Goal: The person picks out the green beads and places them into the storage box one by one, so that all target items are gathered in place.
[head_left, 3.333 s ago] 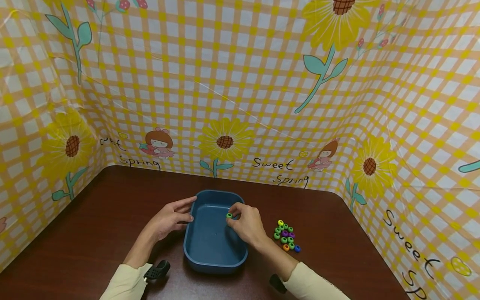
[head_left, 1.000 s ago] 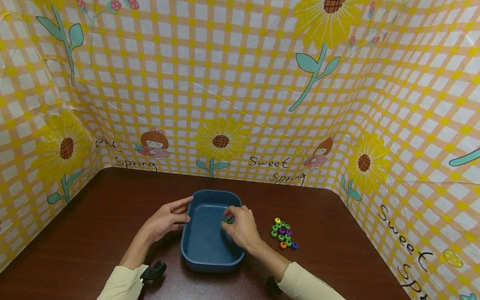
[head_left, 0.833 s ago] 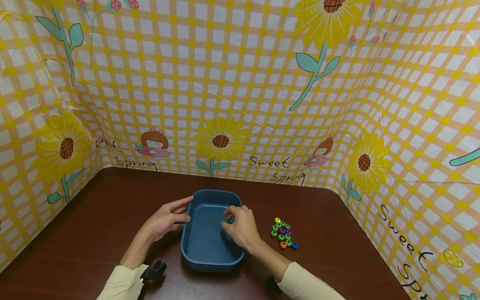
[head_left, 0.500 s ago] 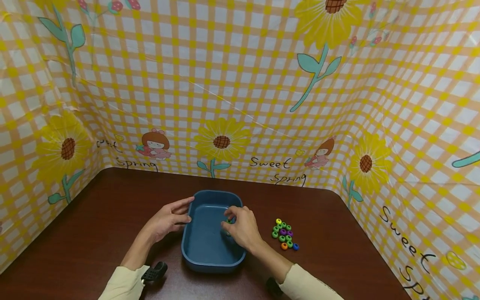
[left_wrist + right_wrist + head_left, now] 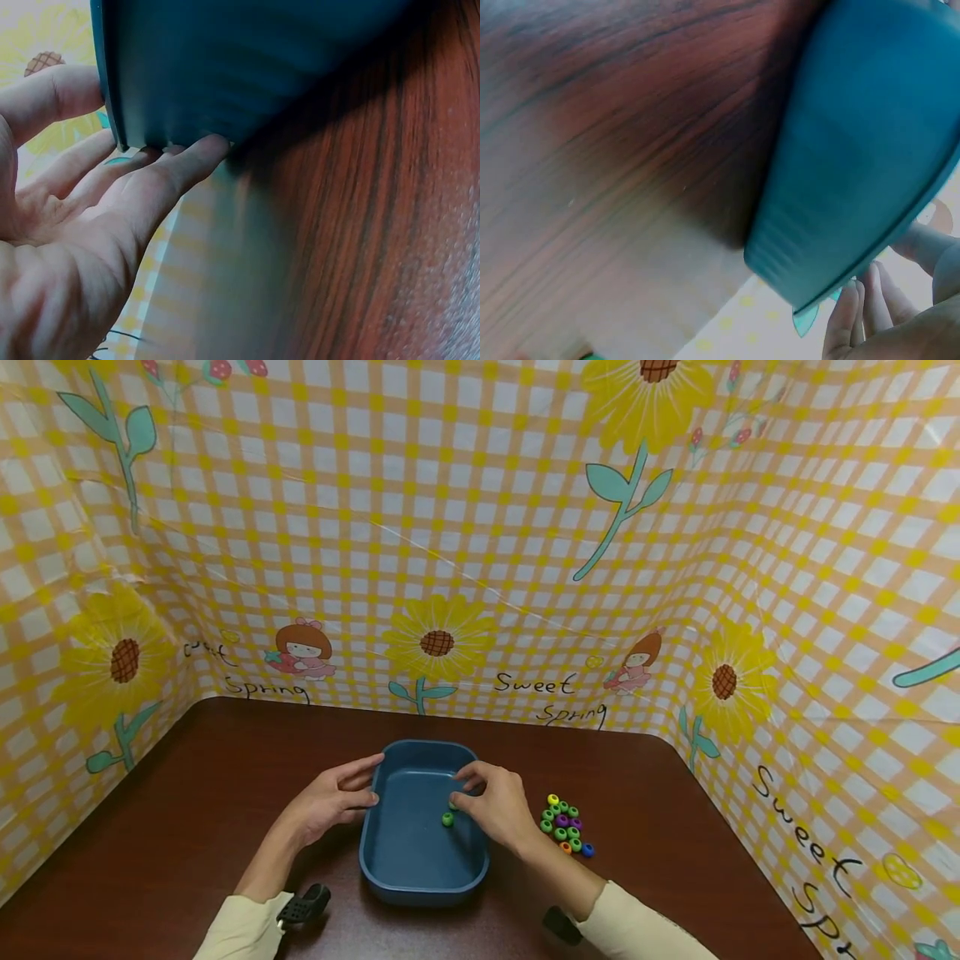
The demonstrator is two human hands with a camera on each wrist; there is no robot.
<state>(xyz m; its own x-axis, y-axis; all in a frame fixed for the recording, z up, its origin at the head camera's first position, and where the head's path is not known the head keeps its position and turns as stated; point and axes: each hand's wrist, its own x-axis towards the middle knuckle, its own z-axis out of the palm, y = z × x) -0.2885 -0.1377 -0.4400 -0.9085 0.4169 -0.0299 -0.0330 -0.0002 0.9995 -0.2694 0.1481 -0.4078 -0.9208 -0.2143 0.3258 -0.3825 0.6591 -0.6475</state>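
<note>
A blue rectangular tub (image 5: 426, 852) stands on the table. My left hand (image 5: 327, 804) rests against its left side, fingers fairly straight; in the left wrist view, the fingertips (image 5: 214, 146) touch the outer wall. My right hand (image 5: 495, 802) reaches over the tub's right rim, thumb and fingers bent and apart, with no bead seen between them. Below them on the tub floor lies a green bead (image 5: 447, 819); a second green bead (image 5: 453, 806) shows partly beside the thumb. In the right wrist view, the right hand (image 5: 900, 315) is beyond the tub's wall.
To the tub's right lies a loose group of beads: several green beads (image 5: 560, 834), a yellow bead (image 5: 552, 799), purple beads (image 5: 562, 821), an orange bead (image 5: 566, 848) and a blue bead (image 5: 588, 851). A checked sunflower cloth (image 5: 510, 568) walls the dark wooden table (image 5: 262, 752).
My right hand has let go of a green bead, which now lies in the tub, and has drawn slightly right. The left hand stays against the tub.
</note>
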